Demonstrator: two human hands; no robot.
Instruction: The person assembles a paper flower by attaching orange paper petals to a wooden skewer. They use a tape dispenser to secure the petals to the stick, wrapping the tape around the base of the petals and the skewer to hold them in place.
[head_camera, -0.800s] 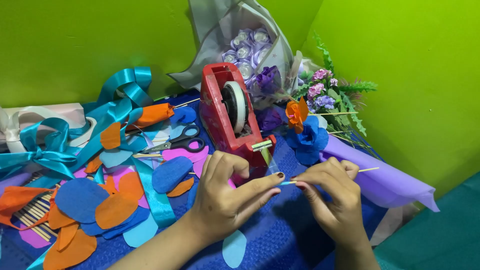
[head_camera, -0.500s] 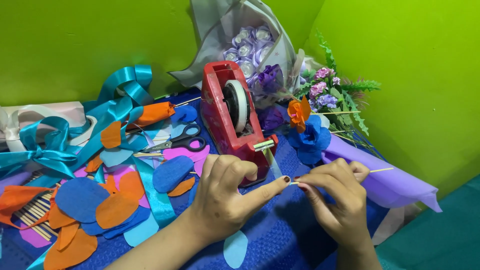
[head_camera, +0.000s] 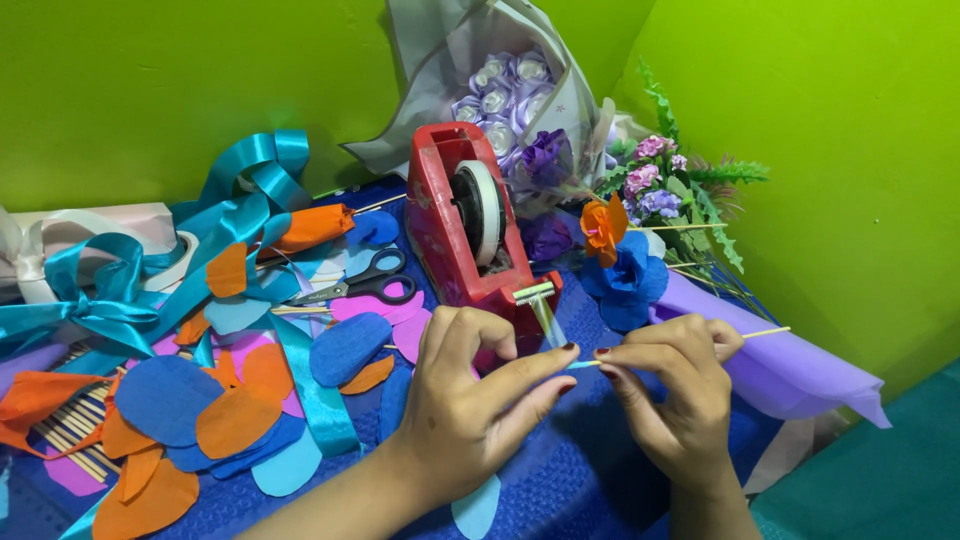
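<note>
1. Your right hand (head_camera: 672, 385) is pinched around a thin wooden stick (head_camera: 762, 332). Most of it is buried in your fist, so only the bare end poking out to the right and a short pale-blue stub by your fingertips show.
2. Your left hand (head_camera: 478, 400) has thumb and forefinger closed on a strip of clear tape (head_camera: 549, 322) running up to the cutter of the red tape dispenser (head_camera: 452, 225). The tape is see-through, so it's hard to say exactly where it ends or whether it touches the stick yet.
3. Your left palm covers the dispenser's front foot and some of the paper petals (head_camera: 232, 418) under it.
4. The scissors (head_camera: 366, 280) are partly under a teal ribbon (head_camera: 140, 290), and the pile of sticks at the lower left is mostly hidden by orange and blue cutouts.
5. The wrapped bouquet (head_camera: 505, 85) is cut off at the top edge.
6. Compared with a moment ago: your hands have shifted a little to the right and now sit just below the dispenser's cutter, with the tape drawn out further. Everything else on the blue cloth (head_camera: 590, 480) hasn't budged.
</note>
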